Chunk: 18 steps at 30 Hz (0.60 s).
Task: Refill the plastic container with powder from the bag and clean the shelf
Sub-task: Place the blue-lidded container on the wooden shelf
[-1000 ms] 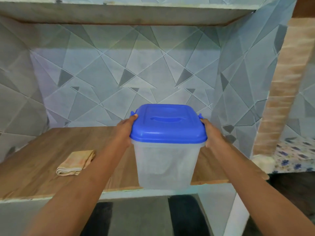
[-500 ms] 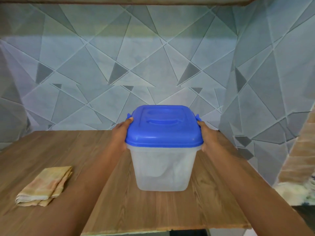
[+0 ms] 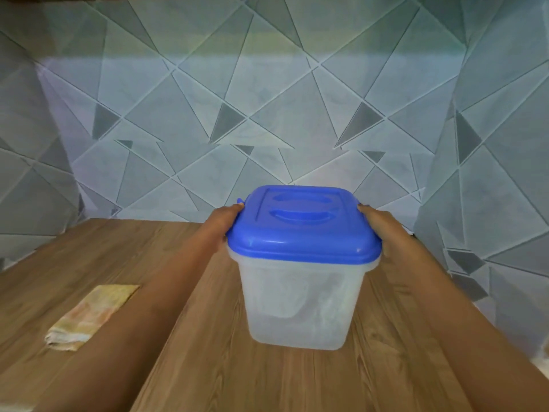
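The left grip and right grip are clasping the plastic container on opposite sides just under its blue lid, holding it at the shelf, right of a folded cloth. Whether its base is touching is unclear. The smooth, tapering walls are likely inviting a slip, and squeezing risks popping the lid.

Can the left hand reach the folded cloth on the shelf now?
Probably yes, once free: nothing stands between the left hand and the folded cloth on the wooden shelf, but that hand grips the plastic container with the right hand.
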Available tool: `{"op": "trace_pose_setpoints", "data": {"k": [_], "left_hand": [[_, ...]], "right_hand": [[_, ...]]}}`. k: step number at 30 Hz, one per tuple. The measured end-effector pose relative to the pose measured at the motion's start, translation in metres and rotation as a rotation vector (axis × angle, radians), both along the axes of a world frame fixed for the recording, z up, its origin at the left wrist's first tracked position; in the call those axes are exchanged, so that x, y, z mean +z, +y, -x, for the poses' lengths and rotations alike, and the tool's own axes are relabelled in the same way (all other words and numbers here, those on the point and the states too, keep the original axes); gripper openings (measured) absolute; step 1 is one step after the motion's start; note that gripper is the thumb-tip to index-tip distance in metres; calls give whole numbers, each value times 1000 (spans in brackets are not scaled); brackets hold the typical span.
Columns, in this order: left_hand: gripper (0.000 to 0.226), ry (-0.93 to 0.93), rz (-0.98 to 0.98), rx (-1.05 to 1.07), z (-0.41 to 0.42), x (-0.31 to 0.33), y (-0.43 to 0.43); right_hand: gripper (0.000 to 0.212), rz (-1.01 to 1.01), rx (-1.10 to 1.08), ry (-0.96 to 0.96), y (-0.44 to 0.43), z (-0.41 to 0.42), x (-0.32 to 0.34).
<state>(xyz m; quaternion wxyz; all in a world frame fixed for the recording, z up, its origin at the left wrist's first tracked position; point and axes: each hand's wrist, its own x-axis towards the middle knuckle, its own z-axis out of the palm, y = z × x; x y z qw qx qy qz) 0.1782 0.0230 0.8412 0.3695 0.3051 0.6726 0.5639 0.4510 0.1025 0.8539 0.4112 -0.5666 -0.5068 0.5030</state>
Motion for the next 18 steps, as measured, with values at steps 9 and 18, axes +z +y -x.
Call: {"op": "trace_pose_setpoints", "data": {"k": [9,18], "left_hand": [[55,464,150,11,9,1,13],[44,671,149,26,3,11,4]], "right_hand": [[54,-74,-110,-331,20,0,-7],[41,-249,-178,-544,18,-7,1]]}}
